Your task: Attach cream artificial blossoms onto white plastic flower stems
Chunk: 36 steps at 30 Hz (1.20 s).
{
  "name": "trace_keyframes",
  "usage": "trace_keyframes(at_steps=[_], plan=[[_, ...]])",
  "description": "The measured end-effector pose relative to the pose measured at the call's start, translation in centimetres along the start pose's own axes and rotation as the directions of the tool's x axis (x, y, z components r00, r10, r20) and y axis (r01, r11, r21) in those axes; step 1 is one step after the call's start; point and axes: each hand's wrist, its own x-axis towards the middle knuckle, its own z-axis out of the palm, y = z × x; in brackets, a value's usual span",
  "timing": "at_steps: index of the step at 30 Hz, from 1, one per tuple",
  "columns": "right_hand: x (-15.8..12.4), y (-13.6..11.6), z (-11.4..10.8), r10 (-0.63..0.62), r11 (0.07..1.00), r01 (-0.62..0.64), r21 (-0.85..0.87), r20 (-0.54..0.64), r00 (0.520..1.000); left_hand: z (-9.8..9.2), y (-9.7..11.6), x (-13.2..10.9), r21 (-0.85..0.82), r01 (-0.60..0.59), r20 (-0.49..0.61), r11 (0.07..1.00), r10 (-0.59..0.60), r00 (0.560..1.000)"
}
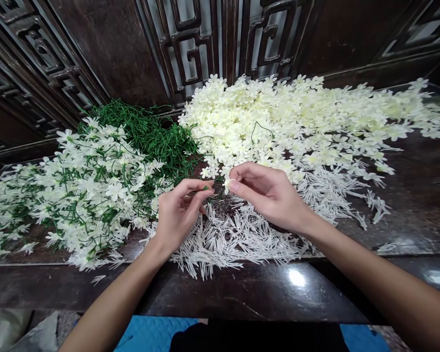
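My left hand (183, 208) pinches a small green stem (206, 187) between thumb and forefinger. To its right, my right hand (267, 195) holds a small pale flower (228, 184) at its fingertips. The two hands are a short gap apart. Below and between them lies a heap of thin white stamen pieces (238, 239). Behind my right hand spreads a large pile of loose cream-white flowers (242, 112). Green stems (146, 132) lie in a tangle beyond my left hand. White flowers with green stems attached (91, 195) are heaped on the left.
Everything lies on a dark, glossy wooden bench (418, 195) with a front edge close to me. Carved dark wooden panels (110, 49) rise behind the piles. A blue quilted surface (150, 335) shows below the bench.
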Motion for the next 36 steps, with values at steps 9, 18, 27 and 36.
trace_keyframes(at_steps=[9,18,27,36], plan=[[-0.3,0.0,0.4,-0.072,0.996,0.075,-0.045,0.066,0.995,-0.3,-0.1,0.1,0.261,-0.291,0.05,0.921,0.288,0.956],[-0.3,0.1,0.8,-0.119,0.982,0.127,-0.138,0.062,0.991,-0.2,-0.3,0.1,0.255,-0.332,0.067,0.908,0.326,0.943],[-0.4,0.2,0.9,-0.148,0.964,0.143,-0.222,-0.008,0.989,0.1,-0.3,0.0,0.209,-0.278,0.112,0.937,0.26,0.959],[-0.4,0.1,1.0,-0.205,0.948,0.199,-0.249,0.002,0.979,0.5,-0.6,-0.3,0.132,-0.092,0.097,0.987,0.08,0.992]])
